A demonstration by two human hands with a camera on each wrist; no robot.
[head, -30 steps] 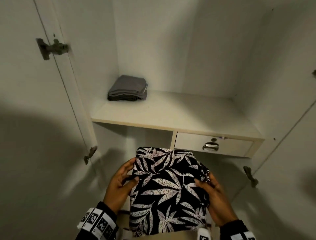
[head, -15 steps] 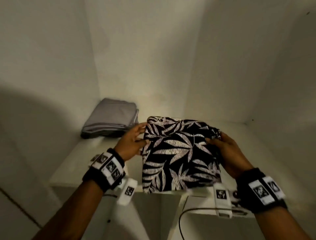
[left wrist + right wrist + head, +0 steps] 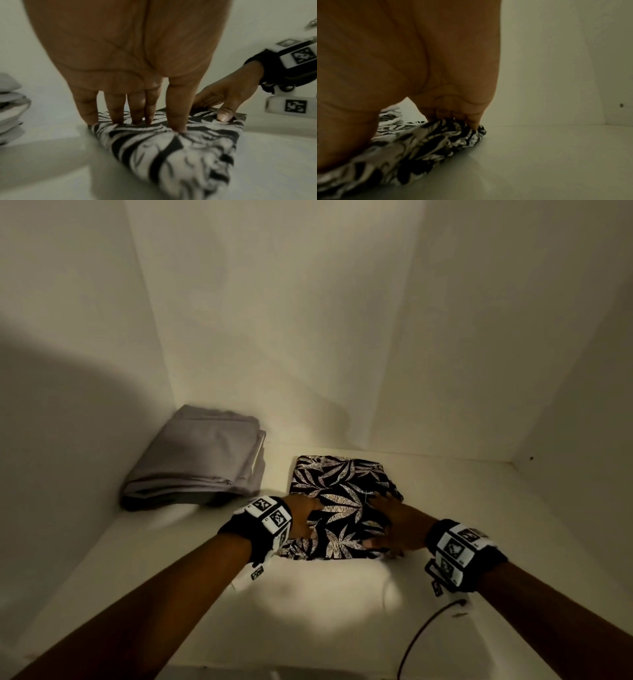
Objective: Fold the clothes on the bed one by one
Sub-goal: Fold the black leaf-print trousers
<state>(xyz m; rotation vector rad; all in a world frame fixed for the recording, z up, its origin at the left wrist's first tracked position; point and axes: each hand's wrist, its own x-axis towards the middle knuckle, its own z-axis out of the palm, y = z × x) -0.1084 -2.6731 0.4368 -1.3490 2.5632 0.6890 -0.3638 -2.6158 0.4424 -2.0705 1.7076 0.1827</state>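
head: leaf-print garment (image 3: 339,505) lay folded mid-shelf (image 3: 342,594), grey stack (image 3: 198,457) in back-left corner | left wrist: my left hand (image 3: 130,60) flat, fingers straight, pressing garment; right hand (image 3: 228,93) thumb on top | right wrist: fingertips (image 3: 475,122) buried in cloth, grip unclear

Black-and-white leaf-print garment (image 3: 339,501), folded into a flat square, lies on the shelf just right of the folded grey garment (image 3: 195,460).

Both hands (image 3: 305,518) flat on folded leaf-print garment (image 3: 339,501), grey stack (image 3: 195,457) beside, white shelf (image 3: 308,594)
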